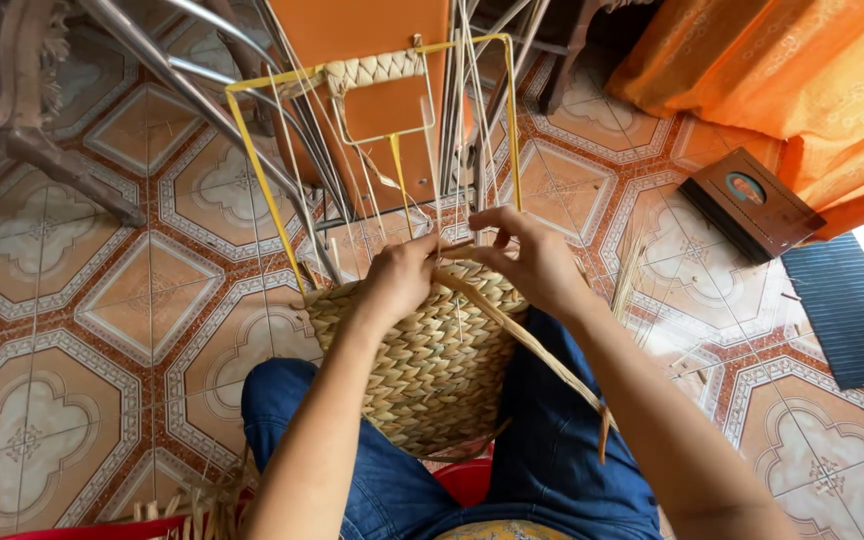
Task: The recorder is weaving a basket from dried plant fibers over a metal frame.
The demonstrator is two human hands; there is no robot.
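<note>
both hands, left hand [399, 277] and right hand [535, 262], pinch strands atop woven basket [432, 370].

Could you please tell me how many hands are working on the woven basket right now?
2: the left hand grips the woven basket rim, the right hand beside it pinches a straw strand.

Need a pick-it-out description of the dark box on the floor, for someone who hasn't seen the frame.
Start at the orange curtain in the upper right corner. On the patterned tile floor just below its hem lies the dark brown flat box, left of a blue ribbed mat. It is the only dark rectangular thing there, with a small round picture on its lid.
</note>
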